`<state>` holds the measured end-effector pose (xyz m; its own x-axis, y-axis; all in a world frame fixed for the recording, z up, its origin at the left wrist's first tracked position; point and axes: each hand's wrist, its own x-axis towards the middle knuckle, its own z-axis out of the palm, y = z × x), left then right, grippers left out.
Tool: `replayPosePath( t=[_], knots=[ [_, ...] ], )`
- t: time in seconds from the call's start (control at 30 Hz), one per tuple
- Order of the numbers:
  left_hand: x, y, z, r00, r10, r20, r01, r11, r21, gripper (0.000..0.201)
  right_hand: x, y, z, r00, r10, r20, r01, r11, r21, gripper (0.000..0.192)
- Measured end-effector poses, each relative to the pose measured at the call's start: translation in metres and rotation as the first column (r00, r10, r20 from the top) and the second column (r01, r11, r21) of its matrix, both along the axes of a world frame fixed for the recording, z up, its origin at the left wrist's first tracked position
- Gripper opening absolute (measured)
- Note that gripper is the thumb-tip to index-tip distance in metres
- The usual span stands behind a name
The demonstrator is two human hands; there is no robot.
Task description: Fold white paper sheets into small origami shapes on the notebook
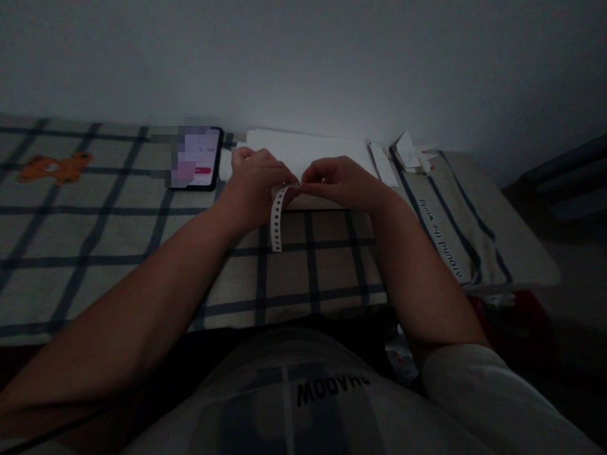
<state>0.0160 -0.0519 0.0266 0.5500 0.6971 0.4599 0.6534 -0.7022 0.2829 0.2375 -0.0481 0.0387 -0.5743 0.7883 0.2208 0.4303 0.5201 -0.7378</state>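
A narrow white strip with a row of dark dots (276, 222) hangs in a curve over the front edge of a flat board or pad (317, 201). Its upper end runs up between my hands. My left hand (256, 183) rests over the board's left part, fingers curled and closed at the strip. From the other side my right hand (344, 180) meets it, thumb and forefinger pinched together at the strip's top end. The fingertips almost touch, and the exact grip there is partly hidden. Behind the hands lie white paper sheets (308, 144).
A phone (202, 161) with a lit screen lies left of the papers. Farther left is an orange flat shape (54, 167). Folded white paper scraps (411, 153) sit to the right. A checked cloth (118, 234) covers the table, which meets a pale wall (303, 63).
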Motion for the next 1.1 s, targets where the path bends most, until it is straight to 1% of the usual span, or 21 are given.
replayPosePath(
  t=[0.17, 0.3, 0.5, 0.63, 0.73, 0.83, 0.93, 1.1],
  knots=[
    [-0.0029, 0.0019, -0.0011, 1.0, -0.023, -0.004, 0.023, 1.0, 0.009, 0.02, 0.0013, 0.0024, -0.0018, 1.0, 0.017, 0.01, -0.017, 0.999, 0.047, 0.039],
    [-0.0025, -0.0005, 0.0014, 1.0, -0.01, -0.007, 0.011, 1.0, 0.01, 0.021, 0.0044, 0.0028, -0.0004, 1.0, -0.003, 0.021, 0.002, 1.0, 0.016, 0.042],
    [0.0009, -0.0033, 0.0027, 1.0, 0.015, 0.006, -0.015, 1.0, 0.016, 0.019, 0.005, 0.0007, 0.0012, 0.999, -0.024, 0.045, 0.025, 1.0, -0.019, 0.035],
    [0.0017, -0.0017, 0.0002, 0.998, 0.029, -0.052, -0.027, 0.999, 0.033, 0.025, 0.0018, -0.0003, 0.0008, 0.997, -0.05, 0.053, 0.05, 0.999, 0.004, 0.04],
    [0.0011, -0.0015, 0.0001, 0.999, 0.017, -0.046, -0.016, 1.0, 0.015, 0.028, 0.0012, -0.0011, 0.0021, 0.998, -0.05, 0.038, 0.05, 0.999, 0.005, 0.042],
    [0.0001, -0.0026, 0.0015, 1.0, 0.003, -0.017, -0.003, 1.0, 0.003, 0.025, 0.0022, -0.0023, 0.004, 0.999, -0.035, 0.029, 0.036, 0.998, -0.042, 0.043],
    [-0.0006, -0.0032, 0.0019, 1.0, -0.006, -0.029, 0.006, 1.0, -0.002, 0.021, 0.0032, -0.0033, 0.0046, 0.999, -0.035, 0.04, 0.038, 0.997, -0.071, 0.041],
    [-0.0008, -0.001, -0.0015, 0.999, -0.028, -0.027, 0.029, 1.0, 0.011, 0.02, 0.0027, -0.0031, 0.003, 0.997, -0.041, 0.062, 0.044, 0.998, -0.047, 0.04]
  ],
)
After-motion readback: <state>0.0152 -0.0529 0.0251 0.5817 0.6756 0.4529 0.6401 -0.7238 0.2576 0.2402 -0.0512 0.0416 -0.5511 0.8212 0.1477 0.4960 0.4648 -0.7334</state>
